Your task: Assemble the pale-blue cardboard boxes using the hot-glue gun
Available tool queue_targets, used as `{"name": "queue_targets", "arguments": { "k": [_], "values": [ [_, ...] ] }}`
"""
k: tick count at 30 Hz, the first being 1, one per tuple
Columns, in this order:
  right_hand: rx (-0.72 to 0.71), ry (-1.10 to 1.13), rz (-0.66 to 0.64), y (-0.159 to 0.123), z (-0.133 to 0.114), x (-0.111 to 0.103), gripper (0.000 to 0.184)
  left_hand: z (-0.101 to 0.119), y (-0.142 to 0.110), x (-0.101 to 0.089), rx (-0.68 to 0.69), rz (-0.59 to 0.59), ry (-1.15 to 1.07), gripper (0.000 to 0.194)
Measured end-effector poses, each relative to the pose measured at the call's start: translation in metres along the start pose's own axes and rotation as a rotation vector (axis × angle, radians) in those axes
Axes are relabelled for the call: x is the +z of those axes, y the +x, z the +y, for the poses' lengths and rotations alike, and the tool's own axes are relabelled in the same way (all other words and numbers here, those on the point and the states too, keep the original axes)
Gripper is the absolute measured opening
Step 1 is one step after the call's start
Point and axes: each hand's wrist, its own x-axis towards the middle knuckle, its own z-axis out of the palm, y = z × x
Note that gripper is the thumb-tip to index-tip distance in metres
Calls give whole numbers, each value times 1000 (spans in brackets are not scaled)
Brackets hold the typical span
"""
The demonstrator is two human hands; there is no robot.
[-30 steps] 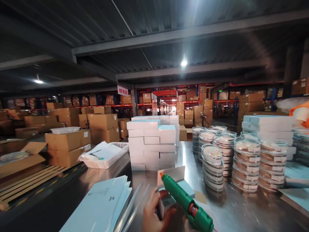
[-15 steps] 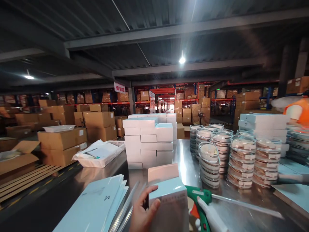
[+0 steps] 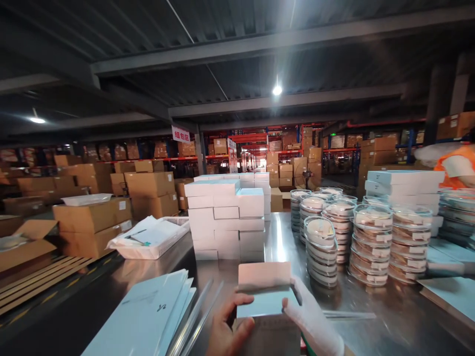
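A small pale-blue box (image 3: 266, 302) with its top flap standing up sits low in the middle of the view, just above the steel table (image 3: 282, 242). My bare left hand (image 3: 227, 329) grips its left side, thumb on the top edge. My right hand (image 3: 314, 324), in a white glove, presses on the box's right top corner. Just below my right hand a sliver of the green glue gun shows.
A stack of white boxes (image 3: 226, 220) stands behind. Stacks of round clear containers (image 3: 349, 232) fill the right. Flat blue cartons (image 3: 148, 311) and clear rods lie at left. A white basket (image 3: 150, 237) sits on the table's left edge. A person in orange (image 3: 458, 165) stands far right.
The green glue gun went from raised over the box to down on the table, almost out of sight. My right hand let it go and moved onto the box.
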Motion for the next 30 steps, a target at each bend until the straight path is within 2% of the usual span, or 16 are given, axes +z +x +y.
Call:
{"name": "queue_targets", "arguments": {
  "k": [3, 5, 8, 10, 13, 15, 17, 19, 21, 22, 23, 24, 25, 27, 28, 30],
  "values": [
    [-32, -80, -71, -9, 10, -10, 102, -8, 0, -8, 57, 28, -139, 49],
    [-90, -175, -69, -17, 23, -17, 85, -7, 2, -13, 119, 1, -162, 52],
    [-189, -204, -90, -23, 35, -23, 43, 2, 7, -20, 308, -207, -7, 33],
    [-268, -199, -116, -21, 38, -23, 33, 9, 12, -24, 384, -330, 55, 22],
    [-414, -197, -138, -16, 38, -21, 29, 20, 21, -30, 394, -404, 65, 20],
    [-526, -229, -134, -16, 38, -17, 32, 33, 30, -30, 409, -474, 148, 20],
    [-603, -339, -137, -19, 35, -13, 43, 53, 39, -26, 436, -588, 355, 29],
    [-591, -465, -199, -18, 29, -12, 68, 76, 46, -19, 440, -721, 594, 60],
    [-501, -587, -248, -6, 21, -23, 86, 92, 50, -16, 415, -801, 759, 84],
    [-442, -674, -201, 5, 16, -35, 86, 95, 53, -18, 406, -792, 800, 86],
    [-390, -768, -111, 19, 12, -52, 81, 95, 55, -22, 411, -723, 815, 80],
    [-334, -932, 59, 37, 9, -73, 73, 92, 58, -28, 411, -580, 802, 72],
    [-268, -1007, 227, 55, 8, -96, 66, 86, 60, -36, 391, -382, 753, 70],
    [-160, -1083, 427, 89, 10, -142, 58, 68, 64, -51, 272, 30, 539, 86],
    [-104, -1106, 474, 102, 14, -161, 47, 58, 64, -57, 180, 174, 414, 97],
    [-25, -1126, 504, 119, 23, -191, 23, 34, 59, -64, -12, 276, 203, 111]
  ]
}}
